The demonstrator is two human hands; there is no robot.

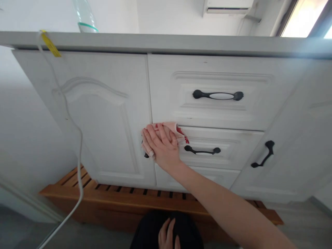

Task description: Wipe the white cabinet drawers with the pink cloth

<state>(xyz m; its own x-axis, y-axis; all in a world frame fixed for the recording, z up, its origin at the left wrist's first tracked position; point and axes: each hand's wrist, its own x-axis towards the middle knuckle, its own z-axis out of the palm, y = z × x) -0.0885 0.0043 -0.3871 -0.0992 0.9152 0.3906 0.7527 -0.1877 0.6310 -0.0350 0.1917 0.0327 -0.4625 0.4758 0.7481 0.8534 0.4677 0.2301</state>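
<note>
My right hand [162, 143] presses a pale pink cloth [169, 126] with red marks against the white cabinet, where the left door [101, 121] meets the drawers. The cloth is bunched under the palm and fingers. Behind it, most of the left door's dark handle [146, 155] is hidden, with only small bits showing. Just right of the hand is the black handle [202, 150] of the middle drawer. At the bottom edge, my left hand [169, 235] rests on my dark-clothed leg with its fingers stretched out and holding nothing.
A white cable [81, 145] with a yellow tag [51, 43] hangs over the countertop edge [166, 43] at left. A clear bottle-like object [85, 15] stands on top. Along the cabinet's base runs a slatted wooden bench [116, 200]. The right door has a black handle [263, 155].
</note>
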